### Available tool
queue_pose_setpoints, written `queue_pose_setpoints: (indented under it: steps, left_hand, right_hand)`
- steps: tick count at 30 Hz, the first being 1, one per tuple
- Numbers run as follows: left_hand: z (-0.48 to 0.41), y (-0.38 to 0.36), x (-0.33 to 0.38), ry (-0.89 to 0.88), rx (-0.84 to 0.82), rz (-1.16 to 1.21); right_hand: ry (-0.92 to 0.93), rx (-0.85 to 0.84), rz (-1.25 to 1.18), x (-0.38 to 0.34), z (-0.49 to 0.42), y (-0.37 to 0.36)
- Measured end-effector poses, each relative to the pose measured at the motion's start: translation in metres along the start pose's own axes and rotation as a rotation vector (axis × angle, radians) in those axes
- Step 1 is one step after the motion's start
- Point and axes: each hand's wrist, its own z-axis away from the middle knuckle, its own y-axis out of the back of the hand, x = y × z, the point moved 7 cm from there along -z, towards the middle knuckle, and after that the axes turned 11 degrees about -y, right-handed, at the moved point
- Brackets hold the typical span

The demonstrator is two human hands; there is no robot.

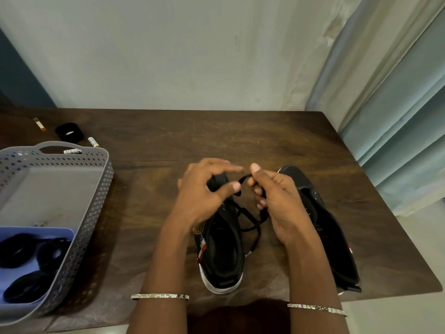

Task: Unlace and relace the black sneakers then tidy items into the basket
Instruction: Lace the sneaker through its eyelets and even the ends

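Watching through the head camera from my remote desk, I judge the lacing step to be in hand, not the tidying; both hands work above the middle sneaker, which stands on the table with its opening toward the person. The left hand has its fingers curled and its thumb pinching one end of a short loop of lace; the right hand has its fingers closed round the other end, thumb raised. Below the hands the lace crosses the upper eyelets, and one pale tip hangs loose beside the shoe; whether the lace is going in or coming out I cannot tell.

My guess for the next move: the loop has to be kept taut and the free tip fed squarely to the next eyelet, with one hand steadying the shoe.

Counting: two sneakers, the second sneaker just beside the first and partly hidden by the right forearm; one basket well to the left, holding one purple tray of black rings (three, I think; they overlap); beyond the basket, one black pot, two white tubes and one yellow strip, all outside the basket; two bangles, one on each wrist.
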Motion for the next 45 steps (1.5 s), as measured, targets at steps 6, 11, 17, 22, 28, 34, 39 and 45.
queue_pose_setpoints:
  steps: [6, 11, 17, 22, 28, 34, 39, 45]
  left_hand:
    - [-0.001, -0.004, -0.004, 0.005, 0.022, 0.074]
    - [0.002, 0.010, -0.012, 0.082, 0.089, 0.103]
    - [0.005, 0.028, -0.022, 0.146, 0.268, 0.022]
    - [0.012, 0.039, -0.033, 0.228, 0.404, -0.123]
    - [0.014, 0.039, -0.036, 0.302, 0.431, -0.072]
    - [0.021, 0.029, -0.059, 0.448, 0.099, 0.031]
    - [0.038, -0.004, -0.053, 0.511, -0.394, 0.193]
    - [0.038, -0.006, -0.047, 0.447, -0.449, 0.061]
  right_hand:
    - [-0.017, -0.040, 0.057, 0.002, 0.000, -0.006]
    - [-0.063, 0.077, -0.011, 0.005, 0.000, 0.016]
    - [-0.095, 0.163, -0.344, 0.006, 0.003, 0.040]
    - [-0.080, -0.007, -0.699, 0.002, -0.001, 0.042]
    - [-0.074, -0.166, -0.885, -0.001, 0.000, 0.027]
    - [-0.073, -0.093, -0.752, -0.001, -0.001, 0.006]
    - [-0.163, 0.027, -0.528, 0.010, -0.002, -0.014]
    - [-0.182, 0.071, -0.464, 0.016, -0.004, -0.022]
